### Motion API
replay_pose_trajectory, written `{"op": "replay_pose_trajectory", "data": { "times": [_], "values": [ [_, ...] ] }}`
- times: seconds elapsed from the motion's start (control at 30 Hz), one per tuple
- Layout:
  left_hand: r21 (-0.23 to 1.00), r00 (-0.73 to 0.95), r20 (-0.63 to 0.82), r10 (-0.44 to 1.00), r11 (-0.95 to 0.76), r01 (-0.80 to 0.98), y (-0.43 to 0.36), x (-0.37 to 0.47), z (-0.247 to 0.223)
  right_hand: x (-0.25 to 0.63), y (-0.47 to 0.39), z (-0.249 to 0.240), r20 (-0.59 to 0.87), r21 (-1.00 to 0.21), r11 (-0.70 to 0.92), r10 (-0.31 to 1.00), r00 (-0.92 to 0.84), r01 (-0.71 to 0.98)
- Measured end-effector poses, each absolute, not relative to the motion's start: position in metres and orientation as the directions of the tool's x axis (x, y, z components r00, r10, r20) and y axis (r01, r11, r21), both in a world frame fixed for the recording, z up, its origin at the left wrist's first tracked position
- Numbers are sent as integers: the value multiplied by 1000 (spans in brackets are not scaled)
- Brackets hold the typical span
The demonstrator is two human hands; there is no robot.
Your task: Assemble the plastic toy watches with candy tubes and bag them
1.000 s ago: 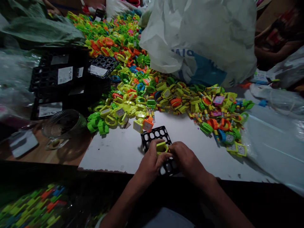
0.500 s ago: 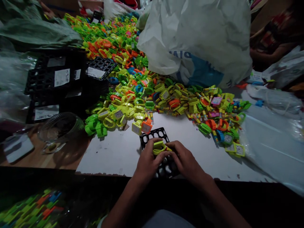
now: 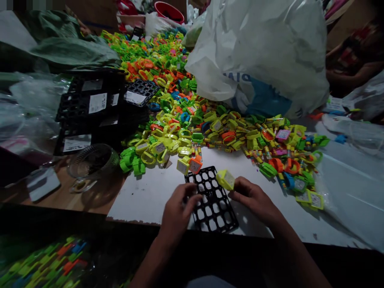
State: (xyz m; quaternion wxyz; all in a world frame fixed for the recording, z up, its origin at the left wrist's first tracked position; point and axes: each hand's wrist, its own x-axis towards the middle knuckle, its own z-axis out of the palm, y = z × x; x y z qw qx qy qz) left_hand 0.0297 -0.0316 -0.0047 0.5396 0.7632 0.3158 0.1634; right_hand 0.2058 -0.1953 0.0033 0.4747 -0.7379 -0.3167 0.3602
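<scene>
A black grid tray (image 3: 211, 196) lies on the white board (image 3: 141, 200) near its front edge. My right hand (image 3: 250, 196) grips a yellow-green toy watch (image 3: 225, 179) above the tray's right side. At the tray's left side is my left hand (image 3: 180, 204), thumb and fingers apart, nothing between them. Just behind the tray sit an orange watch (image 3: 195, 164) and a yellow one (image 3: 183, 165). A large pile of colourful toy watches (image 3: 174, 136) spreads behind them.
Black trays with labels (image 3: 81, 102) are stacked at the left, beside a clear glass bowl (image 3: 93, 162). A big white plastic bag (image 3: 258, 48) stands behind the pile. Another person's arm (image 3: 348, 78) shows at the far right.
My hands have parted. My right hand has drawn the yellow-green watch to the right, and my left hand has let go of it. The tray is more exposed, and the view has shifted.
</scene>
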Motion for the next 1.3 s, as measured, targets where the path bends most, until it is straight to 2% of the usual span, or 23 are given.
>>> {"op": "replay_pose_trajectory", "data": {
  "times": [0.07,0.13,0.27,0.33,0.47,0.6,0.67,0.83,1.03,1.3],
  "values": [
    [922,556,-85,827,-146,358,-21,29,-12,201,-178,-2,-260,-948,-319,742,618,-16],
    [911,469,-34,883,-166,378,-10,36,-21,196,-152,-9,-286,-957,-249,714,639,-151],
    [858,567,69,821,-339,386,7,61,-33,193,-100,-26,-268,-949,-92,739,618,-302],
    [828,607,100,789,-404,389,12,70,-37,194,-87,-33,-248,-952,-71,747,617,-297],
    [794,642,126,756,-465,392,14,76,-46,200,-83,-41,-234,-971,-127,688,687,-204],
    [780,648,135,750,-484,398,12,74,-51,207,-83,-42,-277,-958,-138,671,688,-251],
    [772,647,138,750,-491,404,12,74,-51,210,-83,-41,-250,-968,-176,660,708,-178],
    [762,645,161,747,-510,400,13,76,-52,206,-89,-40,-38,-925,-318,626,779,210],
    [700,639,158,752,-542,464,16,80,-52,200,-88,-44,220,-811,-227,736,641,540],
    [702,646,186,740,-560,439,18,79,-49,197,-84,-33,157,-873,-217,723,673,437]
  ]
}}
